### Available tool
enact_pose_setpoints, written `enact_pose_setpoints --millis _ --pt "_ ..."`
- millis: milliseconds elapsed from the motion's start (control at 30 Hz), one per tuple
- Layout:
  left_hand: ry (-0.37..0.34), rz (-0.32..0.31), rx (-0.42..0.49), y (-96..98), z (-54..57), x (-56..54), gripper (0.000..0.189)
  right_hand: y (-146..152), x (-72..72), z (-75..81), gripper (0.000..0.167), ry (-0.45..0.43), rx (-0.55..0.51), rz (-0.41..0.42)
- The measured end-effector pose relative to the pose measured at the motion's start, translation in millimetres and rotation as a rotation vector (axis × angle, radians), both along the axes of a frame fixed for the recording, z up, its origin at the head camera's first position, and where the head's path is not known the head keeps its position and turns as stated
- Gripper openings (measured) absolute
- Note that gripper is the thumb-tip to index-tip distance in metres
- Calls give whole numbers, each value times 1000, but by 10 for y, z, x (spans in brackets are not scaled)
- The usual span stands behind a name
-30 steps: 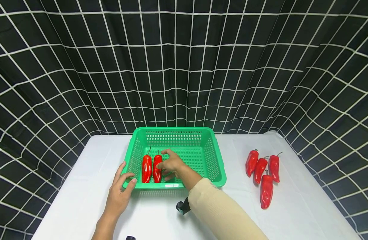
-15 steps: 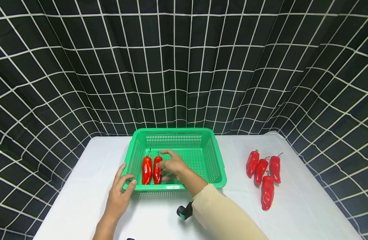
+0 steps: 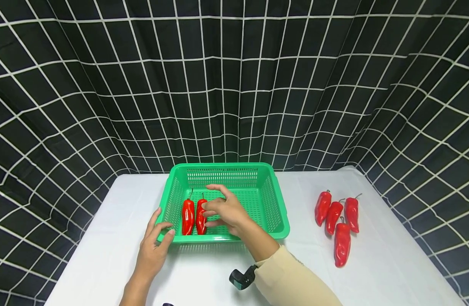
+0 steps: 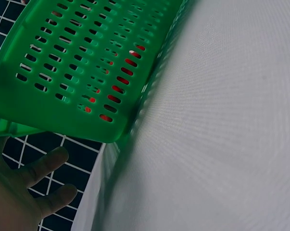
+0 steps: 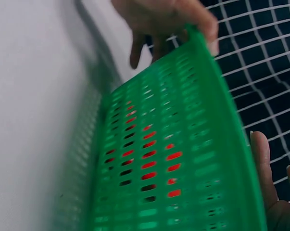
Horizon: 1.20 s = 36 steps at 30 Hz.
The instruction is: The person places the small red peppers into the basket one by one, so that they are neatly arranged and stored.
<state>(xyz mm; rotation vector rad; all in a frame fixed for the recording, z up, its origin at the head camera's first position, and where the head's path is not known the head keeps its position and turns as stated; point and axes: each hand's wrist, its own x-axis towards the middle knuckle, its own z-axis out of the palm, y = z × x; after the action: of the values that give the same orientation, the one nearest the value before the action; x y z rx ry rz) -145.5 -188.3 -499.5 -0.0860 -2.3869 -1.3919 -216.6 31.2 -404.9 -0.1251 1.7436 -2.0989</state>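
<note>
A green slotted plastic basket [image 3: 228, 238] stands on the white table, holding two long red peppers side by side, the left one [image 3: 187, 216] and the right one [image 3: 200, 219]. My left hand [image 3: 152, 250] grips the basket's front left corner, thumb and index finger at the rim. In the right wrist view this left hand [image 5: 166, 17] sits at the rim's far end. Over the right pepper hovers my right hand [image 3: 228, 212], fingers spread and bent, hiding part of it. Red shows through the slots of the basket wall [image 4: 68, 115] in the left wrist view.
Several more red peppers [image 3: 342, 244] lie in a loose group on the right of the white table [image 3: 295, 255]. Behind the basket rises a black curtain [image 3: 227, 85] with a white grid. A small black device [image 3: 243, 278] is strapped at my right wrist.
My right hand has risen off the right pepper and drawn slightly back to the right, its fingers opening. The left hand stays at the basket corner, and the peppers keep their places.
</note>
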Motion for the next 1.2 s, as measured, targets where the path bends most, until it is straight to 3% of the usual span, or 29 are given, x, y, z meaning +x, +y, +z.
enact_pose_setpoints --millis 300,600,1200 --pt "-1 2 -16 2 -16 1 21 178 244 151 55 83 -92 13" --pt "14 -4 -20 -5 -22 -4 18 305 477 269 57 103 -176 -13" --pt "18 -2 -12 -17 -28 -9 21 636 797 265 55 126 -203 -85"
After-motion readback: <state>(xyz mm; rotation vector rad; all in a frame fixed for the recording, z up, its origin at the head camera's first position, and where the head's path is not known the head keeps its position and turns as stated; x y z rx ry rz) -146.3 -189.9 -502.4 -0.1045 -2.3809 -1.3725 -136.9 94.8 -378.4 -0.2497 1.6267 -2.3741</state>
